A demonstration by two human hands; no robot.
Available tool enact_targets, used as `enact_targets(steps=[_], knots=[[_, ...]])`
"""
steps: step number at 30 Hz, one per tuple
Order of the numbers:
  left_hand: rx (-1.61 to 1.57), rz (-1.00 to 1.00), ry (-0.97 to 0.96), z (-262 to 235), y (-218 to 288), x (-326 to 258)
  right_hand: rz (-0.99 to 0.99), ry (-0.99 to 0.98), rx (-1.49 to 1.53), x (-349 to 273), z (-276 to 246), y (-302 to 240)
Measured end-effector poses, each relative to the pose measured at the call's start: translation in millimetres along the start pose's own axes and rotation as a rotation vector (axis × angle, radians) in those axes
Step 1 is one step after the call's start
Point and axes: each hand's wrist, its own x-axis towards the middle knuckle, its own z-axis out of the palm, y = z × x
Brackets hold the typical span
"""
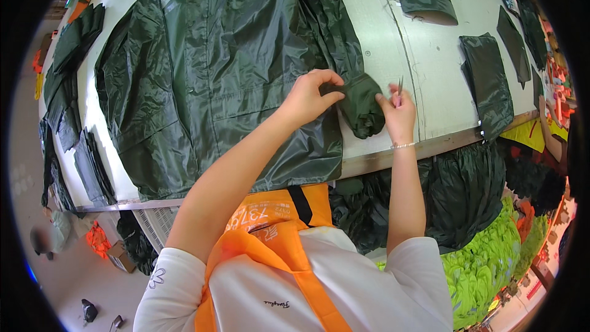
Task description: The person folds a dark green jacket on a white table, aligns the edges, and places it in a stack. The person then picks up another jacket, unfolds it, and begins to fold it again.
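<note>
Left hand (pixel 310 95) pinches a fold of the sleeve cuff (pixel 361 106) of the dark green shiny waterproof jacket (pixel 215 67); right hand (pixel 397 115) is closed round small thread snips (pixel 400 86), blades pointing up, just beside the cuff's right edge. The cuff sits at the jacket's lower right, near the front metal edge of the white desk (pixel 430 55); the jacket body lies spread flat to the cuff's left. Judgement: trimming at the cuff; to do it well, keep the fabric taut with the left pinch, bring only the blade tips to the loose thread, and cut clear of the seam and the thin shell. Beyond the jacket, right: folded dark green panels (pixel 488 83). Left of the jacket: more dark green cut pieces (pixel 74 43). Below the desk edge: a heap of dark green garments (pixel 461 190) and lime green garments (pixel 485 258).
</note>
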Motion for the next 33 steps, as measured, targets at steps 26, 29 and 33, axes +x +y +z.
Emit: enact_targets(steps=[26, 29, 33], knots=[[-0.034, -0.351, -0.116, -32, 44, 20, -0.346, -0.352, -0.028, 14, 37, -83], [-0.004, -0.250, -0.072, -29, 40, 20, -0.305, -0.367, -0.009, 15, 38, -75], [0.022, -0.232, -0.057, -28, 43, 20, -0.302, -0.391, -0.057, 11, 37, -79]])
